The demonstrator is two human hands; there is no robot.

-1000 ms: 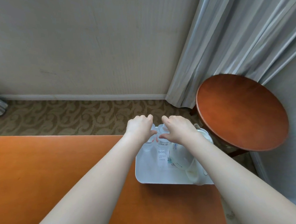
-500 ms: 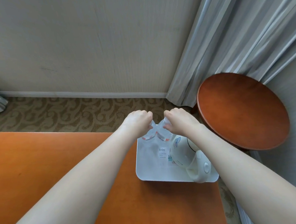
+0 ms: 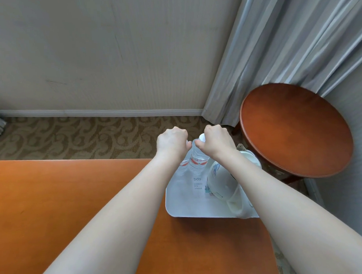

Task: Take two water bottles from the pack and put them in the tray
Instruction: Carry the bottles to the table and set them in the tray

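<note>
Two clear water bottles with red-printed labels stand side by side at the far end of a white tray (image 3: 192, 207) on the orange table. My left hand (image 3: 172, 142) is closed around the top of the left bottle (image 3: 182, 168). My right hand (image 3: 217, 142) grips the neck of the right bottle (image 3: 198, 161), whose white cap shows beside my fingers. Both bottles are upright. The pack is out of view.
A white electric kettle (image 3: 222, 181) fills the tray's right half, under my right forearm. The orange table (image 3: 64, 205) stretches left. A round brown side table (image 3: 295, 128) stands to the right, with grey curtains behind it and patterned carpet beyond the table's far edge.
Both hands have risen slightly on the bottles, so more of the bottle bodies and one white cap now show. The bottles look more upright in the tray.
</note>
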